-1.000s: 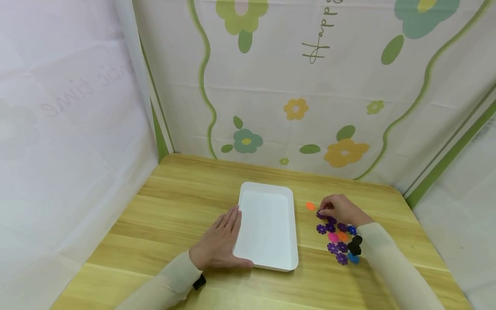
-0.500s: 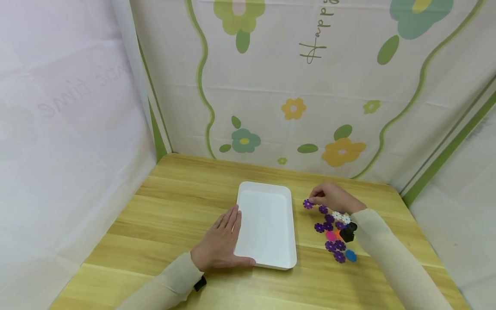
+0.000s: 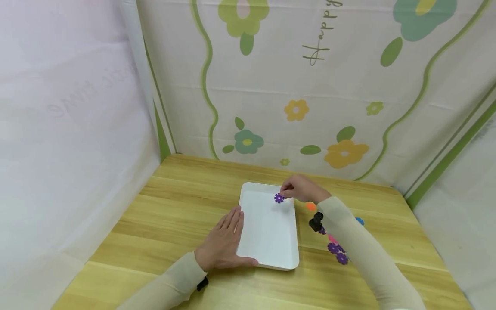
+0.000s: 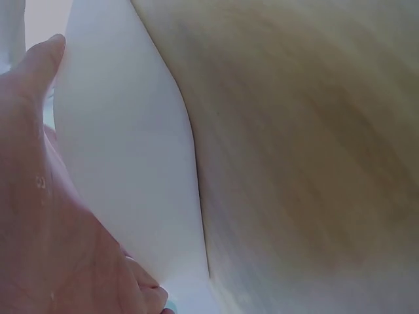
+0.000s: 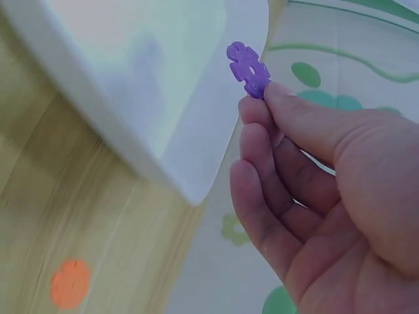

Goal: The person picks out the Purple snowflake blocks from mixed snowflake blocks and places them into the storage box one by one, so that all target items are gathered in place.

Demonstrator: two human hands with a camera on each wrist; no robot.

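Note:
My right hand (image 3: 304,188) pinches a purple snowflake disc (image 3: 279,198) between thumb and fingertips, over the far right corner of a white tray (image 3: 267,232). In the right wrist view the notched purple disc (image 5: 249,69) stands on edge at the fingertips, with the tray wall (image 5: 124,147) beyond it. Straight fingers of my left hand (image 3: 221,241) lie along the tray's left side, and its thumb reaches along the near edge. The left wrist view has that hand (image 4: 59,209) against the white outer wall of the tray (image 4: 131,150).
Right of the tray, an orange disc (image 3: 311,206), a pink disc (image 3: 332,239), several purple discs (image 3: 342,258) and a blue disc (image 3: 360,221) lie on the wooden table (image 3: 174,202). My right forearm hides part of them. A flower-printed cloth (image 3: 263,86) hangs behind the table.
My right hand has lifted a purple disc from the loose pieces and carried it left, over the tray's far right corner. The left hand stays at the tray.

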